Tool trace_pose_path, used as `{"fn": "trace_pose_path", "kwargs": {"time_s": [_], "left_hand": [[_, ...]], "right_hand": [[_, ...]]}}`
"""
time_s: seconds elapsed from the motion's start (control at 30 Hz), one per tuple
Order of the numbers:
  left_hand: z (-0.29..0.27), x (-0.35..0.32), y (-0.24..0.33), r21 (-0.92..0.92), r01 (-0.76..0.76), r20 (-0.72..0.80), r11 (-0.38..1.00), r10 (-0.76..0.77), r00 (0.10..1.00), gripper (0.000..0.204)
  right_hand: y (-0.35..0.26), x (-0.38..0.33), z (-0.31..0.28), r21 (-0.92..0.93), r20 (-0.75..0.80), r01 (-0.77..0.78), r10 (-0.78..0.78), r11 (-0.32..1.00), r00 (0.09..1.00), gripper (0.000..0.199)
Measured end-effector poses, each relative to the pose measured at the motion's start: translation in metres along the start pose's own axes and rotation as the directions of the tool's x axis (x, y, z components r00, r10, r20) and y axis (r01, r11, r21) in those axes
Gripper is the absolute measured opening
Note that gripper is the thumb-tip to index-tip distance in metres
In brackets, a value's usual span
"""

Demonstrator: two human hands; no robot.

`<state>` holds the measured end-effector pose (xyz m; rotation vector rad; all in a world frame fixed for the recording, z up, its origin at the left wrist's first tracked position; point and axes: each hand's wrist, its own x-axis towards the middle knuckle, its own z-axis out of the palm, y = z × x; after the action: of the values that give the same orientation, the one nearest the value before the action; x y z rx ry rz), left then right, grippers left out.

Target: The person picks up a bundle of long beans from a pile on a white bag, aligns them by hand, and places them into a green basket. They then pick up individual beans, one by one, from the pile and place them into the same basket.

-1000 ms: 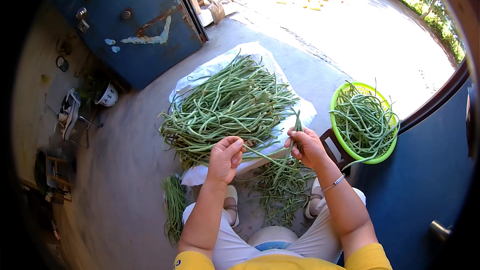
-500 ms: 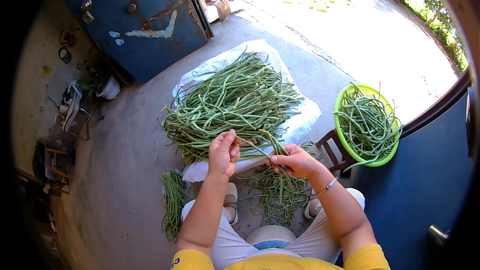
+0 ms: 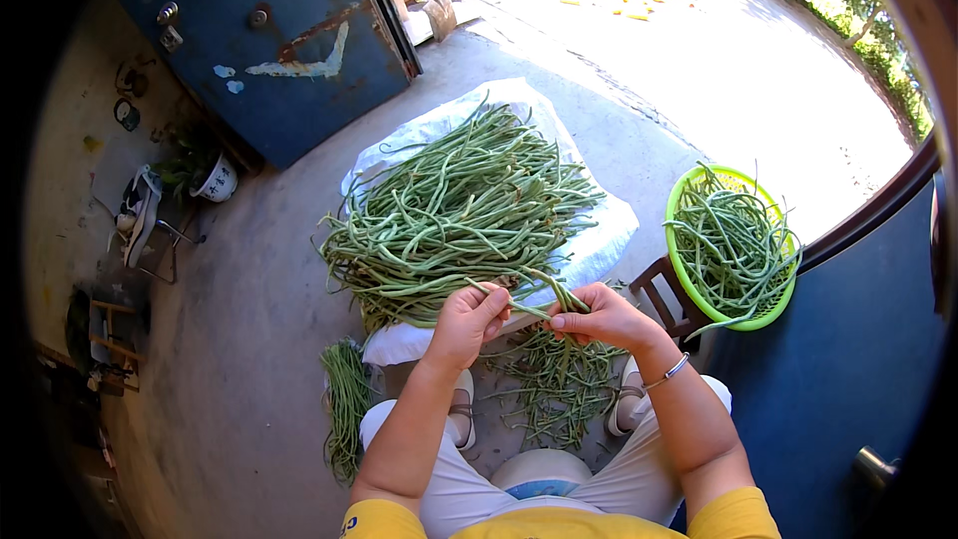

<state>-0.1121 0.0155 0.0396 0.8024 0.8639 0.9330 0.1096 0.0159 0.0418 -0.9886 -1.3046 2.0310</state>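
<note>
Between my hands stretches a green long bean [image 3: 527, 310], pinched at one side by my left hand [image 3: 469, 322]. My right hand [image 3: 602, 319] is closed around several long beans, which stick out above and below the fingers. Both hands are just over the near edge of a big heap of long beans [image 3: 459, 210], spread on a white woven sack [image 3: 609, 225]. Beneath my hands, on the floor between my feet, lie many short bean pieces [image 3: 554, 389]. A bundle of long beans [image 3: 344, 409] rests on the floor left of my left foot.
At the right, a lime-green basket [image 3: 679, 274] of long beans stands on a brown wooden stool [image 3: 664, 289]. Blue metal doors [image 3: 289, 40] stand at the upper left and lower right. A potted plant [image 3: 215, 180] is by the left wall. Yellow pieces [image 3: 629, 0] lie on the sunlit ground outside.
My left hand has moved right and slightly down, closer to my right hand, and now pinches the bean nearer to it. My right hand has shifted slightly right and up.
</note>
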Motion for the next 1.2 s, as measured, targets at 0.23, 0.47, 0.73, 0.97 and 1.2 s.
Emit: {"fn": "trace_pose_path", "kwargs": {"time_s": [0.23, 0.47, 0.73, 0.97, 1.2], "left_hand": [[-0.019, -0.021, 0.029, 0.084, -0.06, 0.59, 0.995, -0.001, 0.807, 0.022], [-0.003, -0.014, -0.001, 0.753, -0.023, 0.208, 0.658, -0.205, 0.956, 0.026], [0.018, -0.009, -0.02, 0.723, -0.141, 0.102, 0.676, 0.098, 0.99, 0.017], [0.008, -0.007, -0.016, 0.32, 0.169, 0.141, 0.932, -0.223, 0.965, 0.014], [0.005, -0.005, -0.013, 0.033, 0.358, 0.25, 0.933, -0.354, 0.901, 0.019]], "right_hand": [[0.013, 0.01, -0.013, -0.04, -0.131, 0.055, -0.06, 0.998, 0.99, 0.016], [0.008, 0.011, -0.006, 0.338, -0.142, 0.147, -0.103, 0.93, 0.984, 0.014], [0.019, 0.029, 0.014, 0.485, -0.246, 0.168, -0.05, 0.858, 0.968, 0.018], [0.01, 0.025, 0.007, 0.454, -0.179, 0.064, 0.021, 0.889, 0.984, 0.016], [0.012, 0.023, 0.003, 0.333, -0.243, 0.089, -0.005, 0.939, 0.97, 0.02]]}}
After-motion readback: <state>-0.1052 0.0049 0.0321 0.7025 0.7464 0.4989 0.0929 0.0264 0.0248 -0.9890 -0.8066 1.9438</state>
